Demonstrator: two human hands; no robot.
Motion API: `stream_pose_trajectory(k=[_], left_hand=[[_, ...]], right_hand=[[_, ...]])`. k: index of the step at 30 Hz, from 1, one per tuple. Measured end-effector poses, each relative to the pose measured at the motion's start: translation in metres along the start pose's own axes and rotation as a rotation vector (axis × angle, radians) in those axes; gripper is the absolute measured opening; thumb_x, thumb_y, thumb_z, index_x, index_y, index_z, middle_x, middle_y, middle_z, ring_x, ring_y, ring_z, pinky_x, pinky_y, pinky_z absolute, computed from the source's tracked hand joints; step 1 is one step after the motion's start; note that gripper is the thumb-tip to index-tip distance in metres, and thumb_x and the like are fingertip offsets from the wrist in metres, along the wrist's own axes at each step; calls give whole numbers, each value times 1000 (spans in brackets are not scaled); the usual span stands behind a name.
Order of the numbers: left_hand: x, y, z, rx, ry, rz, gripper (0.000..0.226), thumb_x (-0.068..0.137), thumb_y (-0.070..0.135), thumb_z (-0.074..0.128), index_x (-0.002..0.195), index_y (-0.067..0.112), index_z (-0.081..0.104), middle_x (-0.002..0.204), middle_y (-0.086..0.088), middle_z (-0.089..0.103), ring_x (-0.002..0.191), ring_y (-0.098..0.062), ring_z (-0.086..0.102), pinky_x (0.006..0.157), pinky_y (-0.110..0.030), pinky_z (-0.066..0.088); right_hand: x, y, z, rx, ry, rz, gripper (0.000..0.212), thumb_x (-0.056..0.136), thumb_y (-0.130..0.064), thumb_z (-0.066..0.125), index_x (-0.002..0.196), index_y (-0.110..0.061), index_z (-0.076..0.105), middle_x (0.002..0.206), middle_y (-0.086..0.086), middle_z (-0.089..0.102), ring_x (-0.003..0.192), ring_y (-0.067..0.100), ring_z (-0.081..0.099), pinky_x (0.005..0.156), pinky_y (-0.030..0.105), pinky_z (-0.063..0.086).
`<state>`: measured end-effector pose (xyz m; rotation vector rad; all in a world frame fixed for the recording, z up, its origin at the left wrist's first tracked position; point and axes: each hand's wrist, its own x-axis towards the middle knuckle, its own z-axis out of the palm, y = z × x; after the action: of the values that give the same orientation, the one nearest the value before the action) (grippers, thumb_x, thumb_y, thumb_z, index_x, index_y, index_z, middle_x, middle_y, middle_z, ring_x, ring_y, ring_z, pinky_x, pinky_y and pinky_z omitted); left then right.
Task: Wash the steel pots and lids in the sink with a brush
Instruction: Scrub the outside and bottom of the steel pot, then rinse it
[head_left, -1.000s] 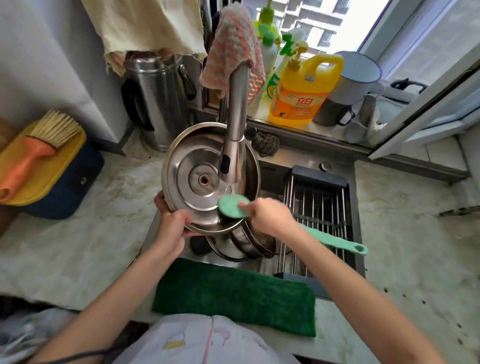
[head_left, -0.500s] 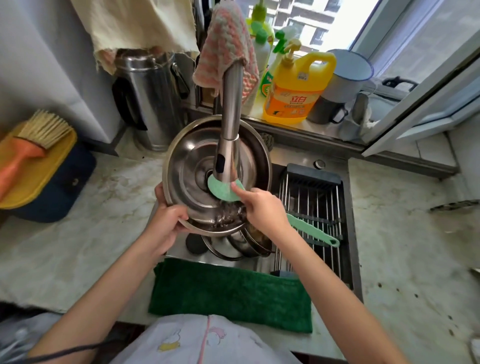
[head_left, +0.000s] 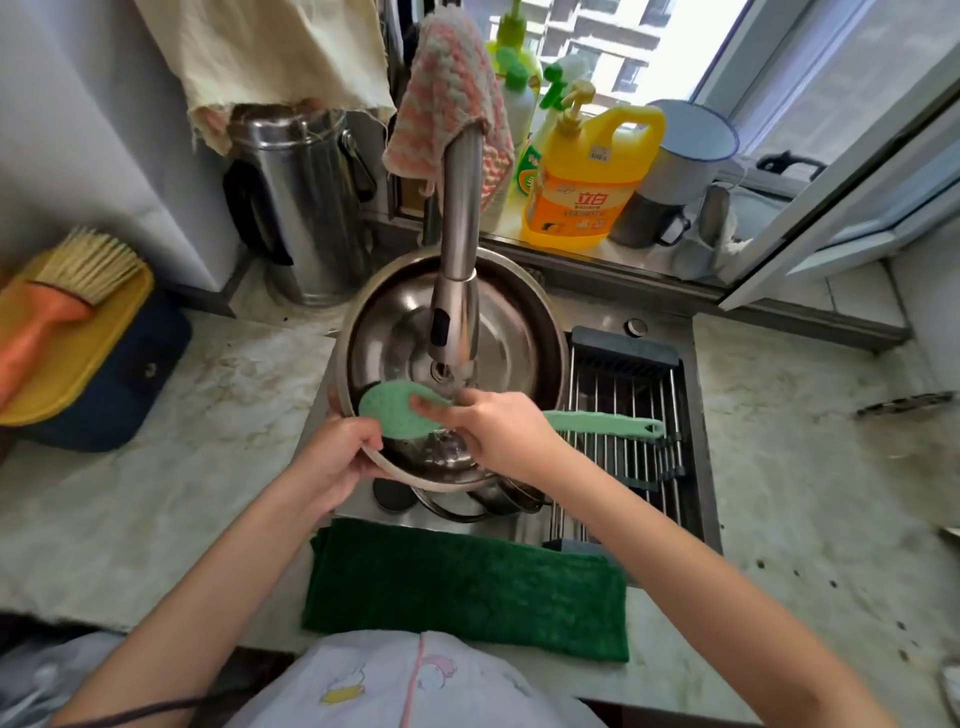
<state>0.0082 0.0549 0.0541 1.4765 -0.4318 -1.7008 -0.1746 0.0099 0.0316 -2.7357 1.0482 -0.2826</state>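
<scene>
- Left hand (head_left: 337, 460) grips the near rim of the lid (head_left: 514, 332), with the thumb on the inner side. It holds the lid tilted above the sink (head_left: 702, 467), under the faucet (head_left: 460, 234).
- Right hand (head_left: 501, 436) is closed around the neck of the brush (head_left: 397, 415). The green head lies against the lower inner face of the lid, and the handle points to the right, over the rack (head_left: 623, 395).
- Water seems to run from the faucet onto the lid, just beside the brush head, and there is some splash at the low edge.
- I judge the task to be in the middle. The inner side of this lid is under scrubbing now, and its outer side faces away, so I cannot say if that side is clean.
- More steel pieces (head_left: 467, 504) lie in the sink below the lid and wait for their turn, so much of the work seems to be left.
- These pieces are mostly covered by the lid and the hands, so I cannot count them or tell pots from lids.
- The faucet hides part of the centre of the lid.
- The left fingers behind the lid and the bristles of the brush do not show.
</scene>
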Motion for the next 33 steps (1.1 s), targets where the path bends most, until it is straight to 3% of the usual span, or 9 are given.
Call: stream_pose_trajectory(k=[2,6,10,13,16,22,25,30,33], left_hand=[[-1,2,1,172,-22,36,59,76,-19,31,120,20,33,98,-9,48,78,-25,55,41,-29,51],[-6,4,-5,173,41,27,58,75,-18,31,114,24,28,97,-7,43,75,-28,54,39,-32,50],[3,12,-12,6,136,13,51,74,-17,30,108,21,29,101,-9,41,86,-33,51,39,-45,52],[8,19,-9,-53,176,-51,44,75,-16,31,105,16,30,102,-12,42,87,-35,50,42,-54,52],[1,16,-5,-67,163,-139,31,79,-16,29,91,11,39,96,-14,50,81,-33,54,64,-61,49],[-6,5,-1,40,107,-269,32,78,-14,28,97,2,48,84,-17,57,72,-34,57,38,-46,53],[-10,8,0,74,98,-279,31,78,-14,26,97,0,45,78,-15,55,67,-32,55,38,-45,53],[-16,20,-14,-11,80,-340,30,82,-11,22,91,0,48,88,-16,56,78,-32,55,56,-51,54],[-11,24,-18,31,106,-335,28,82,-10,24,88,1,49,84,-13,52,75,-28,52,39,-46,52]], right_hand=[[9,10,1,-146,108,59,69,73,0,66,131,-34,53,107,6,69,46,18,57,40,24,47],[18,39,-14,-409,211,294,53,69,-5,79,118,-20,66,69,5,59,37,18,54,36,20,30],[11,39,-21,-375,-244,508,63,89,-8,53,145,-29,36,98,8,61,77,28,65,58,33,46],[10,27,-16,-94,-561,645,36,97,-26,44,131,-18,53,113,11,62,100,31,61,74,35,47],[23,35,-19,-133,-587,698,37,99,-36,42,125,-16,58,117,10,62,104,30,60,79,36,47],[49,49,-23,-443,19,128,32,62,0,80,89,-15,73,64,9,60,49,24,59,44,25,40],[54,50,-18,-482,67,-76,22,71,-2,61,91,-5,70,77,10,65,62,25,63,49,29,43],[41,44,-37,-404,-269,242,44,94,-10,45,134,-27,51,103,9,62,89,30,64,61,34,39],[38,38,-38,-383,-565,468,38,96,-15,46,133,-20,51,116,7,62,106,30,61,70,33,41]])
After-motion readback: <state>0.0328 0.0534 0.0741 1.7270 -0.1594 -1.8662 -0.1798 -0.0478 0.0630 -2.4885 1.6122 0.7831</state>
